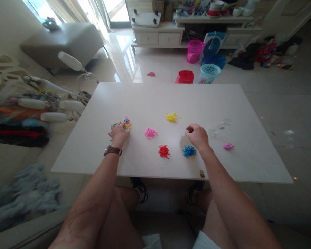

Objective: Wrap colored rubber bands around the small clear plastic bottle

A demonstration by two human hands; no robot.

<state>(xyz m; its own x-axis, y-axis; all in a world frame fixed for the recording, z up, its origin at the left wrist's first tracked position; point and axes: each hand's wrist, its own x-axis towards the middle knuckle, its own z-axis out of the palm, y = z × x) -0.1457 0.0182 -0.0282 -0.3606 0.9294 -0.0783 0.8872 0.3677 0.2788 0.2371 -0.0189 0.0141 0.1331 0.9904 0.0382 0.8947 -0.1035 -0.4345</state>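
My left hand (pixel 119 135) lies over a mixed heap of small coloured strips (pixel 126 122) at the left of the white table (pixel 134 97), thumb apart from the fingers. My right hand (pixel 198 135) is raised above the table with its fingers pinched together; a small dark spot shows between them, too small to name. Sorted piles of similar thin strips lie between the hands: a pink pile (pixel 150 133), a yellow pile (pixel 172 117), a red pile (pixel 164 151) and a blue pile (pixel 189 151), the last just below my right hand.
A clear bottle (pixel 220 127) lies at the right, near a small pink-purple object (pixel 228 146). A little yellow sticker-like figure (pixel 202 173) is by the front edge. Beyond the table stand a red bin (pixel 185 76) and a light-blue basket (pixel 209 72). A white lamp-like fixture (pixel 71 61) is at left.
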